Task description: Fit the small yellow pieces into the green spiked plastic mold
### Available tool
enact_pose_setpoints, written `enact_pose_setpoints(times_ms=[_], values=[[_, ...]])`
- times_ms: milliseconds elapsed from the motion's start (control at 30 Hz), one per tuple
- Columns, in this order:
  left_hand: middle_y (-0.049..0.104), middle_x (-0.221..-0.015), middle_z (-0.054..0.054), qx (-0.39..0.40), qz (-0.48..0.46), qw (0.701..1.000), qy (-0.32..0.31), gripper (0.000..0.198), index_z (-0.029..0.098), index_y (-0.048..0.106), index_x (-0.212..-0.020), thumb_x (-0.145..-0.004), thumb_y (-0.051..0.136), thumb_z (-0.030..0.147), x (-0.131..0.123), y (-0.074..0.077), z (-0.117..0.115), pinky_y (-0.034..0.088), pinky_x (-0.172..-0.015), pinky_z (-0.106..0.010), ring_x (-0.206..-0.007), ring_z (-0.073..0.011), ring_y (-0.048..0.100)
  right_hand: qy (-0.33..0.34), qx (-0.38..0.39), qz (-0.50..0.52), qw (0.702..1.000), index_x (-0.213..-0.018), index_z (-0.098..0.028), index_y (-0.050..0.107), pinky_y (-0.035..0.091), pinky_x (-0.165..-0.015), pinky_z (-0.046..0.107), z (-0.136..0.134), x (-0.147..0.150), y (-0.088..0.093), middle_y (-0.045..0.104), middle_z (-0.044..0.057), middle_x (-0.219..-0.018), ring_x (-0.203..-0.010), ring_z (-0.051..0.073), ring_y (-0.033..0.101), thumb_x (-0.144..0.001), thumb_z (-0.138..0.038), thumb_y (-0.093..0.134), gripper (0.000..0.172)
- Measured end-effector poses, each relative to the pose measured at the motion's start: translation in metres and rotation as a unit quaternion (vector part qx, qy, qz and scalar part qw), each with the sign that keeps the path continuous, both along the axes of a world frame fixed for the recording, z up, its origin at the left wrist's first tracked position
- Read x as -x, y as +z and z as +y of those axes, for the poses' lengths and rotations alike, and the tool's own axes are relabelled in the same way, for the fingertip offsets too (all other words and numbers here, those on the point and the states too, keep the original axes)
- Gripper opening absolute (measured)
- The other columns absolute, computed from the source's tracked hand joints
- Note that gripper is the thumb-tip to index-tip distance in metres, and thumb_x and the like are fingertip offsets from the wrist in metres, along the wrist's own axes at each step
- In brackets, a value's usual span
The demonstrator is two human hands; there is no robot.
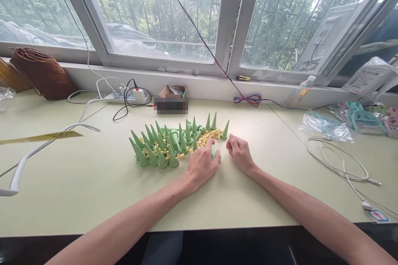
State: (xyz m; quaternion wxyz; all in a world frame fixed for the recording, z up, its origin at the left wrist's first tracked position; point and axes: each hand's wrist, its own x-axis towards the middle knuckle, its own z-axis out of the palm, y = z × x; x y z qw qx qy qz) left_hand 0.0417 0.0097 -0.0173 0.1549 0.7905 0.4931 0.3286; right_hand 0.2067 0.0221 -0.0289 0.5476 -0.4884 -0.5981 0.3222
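Note:
Several green cones [162, 160] stand upright on the pale table, with small yellow pieces [203, 138] lying among them and at their right end. My left hand [202, 165] is at the right front of the group, its fingers wrapped round a green cone [213, 152] that shows between thumb and fingers. To the right, my right hand [239, 152] rests on the table with its fingers curled together; whether something small is inside cannot be made out. Just beyond its fingertips stands a single green cone [226, 130], apart from the others.
Behind the cones are a small cardboard box [173, 91] and a power strip [126, 97] with cables. A brown bag [42, 73] lies at the back left. Rightward are a plastic bag [326, 126], a coiled white cable [337, 158], coloured clips [360, 116] and a bottle [301, 92].

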Motion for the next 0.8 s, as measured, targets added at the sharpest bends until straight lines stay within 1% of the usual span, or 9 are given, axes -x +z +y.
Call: enact_pose_setpoints(times_ms=[100, 200, 300, 400, 500, 567, 667, 733, 800], values=[[0.047, -0.052, 0.004, -0.013, 0.017, 1.0, 0.01, 0.023, 0.021, 0.053, -0.106, -0.095, 0.046, 0.04, 0.0, -0.004, 0.003, 0.024, -0.052, -0.027, -0.046, -0.019, 0.049, 0.005, 0.002, -0.002, 1.0, -0.061, -0.021, 0.047, 0.026, -0.042, 0.026, 0.0, 0.0, 0.001, 0.033, -0.006, -0.046, -0.041, 0.01, 0.029, -0.097, -0.059, 0.04, 0.053], [0.048, -0.05, 0.005, -0.013, 0.002, 1.0, 0.006, 0.026, 0.021, 0.054, -0.106, -0.096, 0.046, 0.044, 0.001, -0.005, 0.004, 0.023, -0.052, -0.026, -0.044, -0.0183, 0.047, 0.008, 0.004, -0.006, 1.0, -0.062, -0.02, 0.048, 0.026, -0.043, 0.026, -0.001, 0.0, 0.001, 0.035, -0.006, -0.046, -0.041, 0.01, 0.031, -0.097, -0.057, 0.04, 0.052], [0.045, -0.048, 0.006, -0.02, -0.018, 1.0, 0.008, 0.028, 0.021, 0.055, -0.105, -0.096, 0.045, 0.046, 0.001, -0.001, 0.004, 0.024, -0.052, -0.026, -0.042, -0.0167, 0.044, 0.009, 0.004, -0.013, 1.0, -0.064, -0.02, 0.048, 0.028, -0.045, 0.026, -0.001, 0.0, 0.002, 0.036, -0.006, -0.047, -0.042, 0.01, 0.032, -0.098, -0.055, 0.041, 0.049], [0.042, -0.048, 0.007, -0.03, -0.03, 0.999, 0.0, 0.027, 0.021, 0.058, -0.101, -0.097, 0.044, 0.044, 0.001, 0.002, 0.001, 0.027, -0.053, -0.025, -0.042, -0.0141, 0.041, 0.016, 0.004, -0.015, 1.0, -0.067, -0.02, 0.049, 0.03, -0.045, 0.025, -0.001, 0.0, 0.002, 0.037, -0.006, -0.049, -0.044, 0.01, 0.034, -0.099, -0.052, 0.041, 0.046], [0.039, -0.048, 0.008, -0.048, -0.057, 0.995, -0.06, 0.024, 0.021, 0.059, -0.097, -0.097, 0.044, 0.039, 0.001, 0.004, -0.004, 0.029, -0.052, -0.023, -0.042, -0.0108, 0.037, 0.017, 0.005, -0.017, 1.0, -0.072, -0.02, 0.05, 0.032, -0.045, 0.024, -0.001, 0.001, 0.003, 0.042, -0.005, -0.054, -0.045, 0.01, 0.037, -0.099, -0.05, 0.04, 0.042], [0.037, -0.047, 0.009, -0.065, -0.064, 0.988, -0.126, 0.021, 0.02, 0.059, -0.096, -0.097, 0.044, 0.035, 0.0, 0.003, -0.007, 0.03, -0.051, -0.022, -0.041, -0.0094, 0.035, 0.012, 0.006, -0.014, 1.0, -0.077, -0.02, 0.051, 0.033, -0.045, 0.024, -0.001, 0.001, 0.004, 0.048, -0.004, -0.06, -0.045, 0.01, 0.039, -0.099, -0.05, 0.041, 0.038], [0.038, -0.046, 0.009, -0.112, -0.04, 0.967, -0.224, 0.017, 0.019, 0.06, -0.093, -0.095, 0.047, 0.029, -0.001, 0.001, -0.012, 0.03, -0.049, -0.022, -0.04, -0.0084, 0.035, 0.016, 0.014, -0.019, 1.0, -0.085, -0.02, 0.053, 0.034, -0.043, 0.024, -0.002, 0.001, 0.006, 0.058, 0.0, -0.075, -0.046, 0.009, 0.043, -0.098, -0.05, 0.042, 0.034], [0.038, -0.046, 0.008, -0.143, -0.019, 0.954, -0.263, 0.017, 0.018, 0.061, -0.085, -0.093, 0.049, 0.026, -0.002, 0.0, -0.014, 0.028, -0.048, -0.022, -0.041, -0.0083, 0.036, 0.021, 0.017, -0.038, 0.999, -0.091, -0.02, 0.056, 0.036, -0.044, 0.024, -0.003, 0.002, 0.008, 0.062, 0.002, -0.085, -0.046, 0.009, 0.046, -0.098, -0.05, 0.041, 0.034], [0.038, -0.045, 0.007, -0.161, -0.008, 0.945, -0.283, 0.02, 0.018, 0.059, -0.076, -0.092, 0.049, 0.023, -0.002, -0.001, -0.015, 0.027, -0.047, -0.022, -0.042, -0.0084, 0.038, 0.026, 0.018, -0.057, 0.998, -0.096, -0.02, 0.059, 0.04, -0.046, 0.024, -0.003, 0.003, 0.009, 0.064, 0.004, -0.094, -0.049, 0.009, 0.05, -0.098, -0.05, 0.04, 0.035]])
